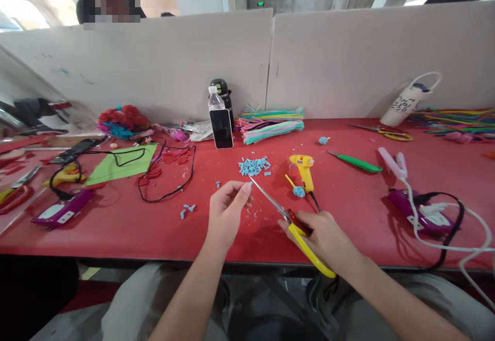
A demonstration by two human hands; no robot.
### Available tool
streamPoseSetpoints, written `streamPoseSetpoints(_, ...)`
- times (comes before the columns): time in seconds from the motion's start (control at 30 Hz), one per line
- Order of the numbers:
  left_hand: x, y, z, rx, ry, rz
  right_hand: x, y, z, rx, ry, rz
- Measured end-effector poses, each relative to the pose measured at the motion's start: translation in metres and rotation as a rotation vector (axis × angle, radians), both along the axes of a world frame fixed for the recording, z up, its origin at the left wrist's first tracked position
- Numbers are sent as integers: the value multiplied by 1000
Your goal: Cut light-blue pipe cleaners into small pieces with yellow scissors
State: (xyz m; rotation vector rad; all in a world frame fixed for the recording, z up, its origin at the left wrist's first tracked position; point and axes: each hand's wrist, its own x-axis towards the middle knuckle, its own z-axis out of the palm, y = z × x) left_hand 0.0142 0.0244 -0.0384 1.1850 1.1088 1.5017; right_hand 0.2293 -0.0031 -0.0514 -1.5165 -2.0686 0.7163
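My left hand (227, 211) is closed in a pinch, thumb against forefinger, on a small light-blue piece (250, 184) that barely shows at the fingertips. In my right hand (327, 238) is a pair of scissors (273, 202) with yellow handles. Its blades point up and left, tips beside the left fingertips, and they look nearly closed. Just beyond lies a pile of short blue pieces (253, 166). A few loose blue pieces (187, 209) lie left of my left hand, and tiny scraps (253, 212) lie between the hands.
A yellow glue gun (304, 171) lies right of the pile, by a blue cluster (299, 191). Behind are pipe cleaners (273, 124), a phone (221, 129) and bottles. Green tweezers (358, 163) and a purple power strip (425, 215) with cables lie right; a black cable (166, 198) loops left.
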Motion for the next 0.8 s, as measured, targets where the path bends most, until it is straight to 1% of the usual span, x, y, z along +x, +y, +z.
streamPoseSetpoints(0.1,-1,0,0,0,-7,-10,2,-1,2,37,21,-17)
streamPoseSetpoints(0.2,-5,1,-2,7,10,-2,8,2,-2,78,44,-109)
streamPoseSetpoints(0.3,-13,3,-5,8,29,10,17,7,-6,42,69,-157)
streamPoseSetpoints(0.4,-22,5,-5,23,55,34,25,9,-8,0,42,-157)
streamPoseSetpoints(0.53,-28,2,0,26,212,46,28,7,-8,-11,-38,-150)
streamPoseSetpoints(0.63,-26,-2,3,32,314,22,27,5,-6,-2,-63,-131)
streamPoseSetpoints(0.8,-20,-4,-2,46,421,-58,28,3,-4,-26,-48,-74)
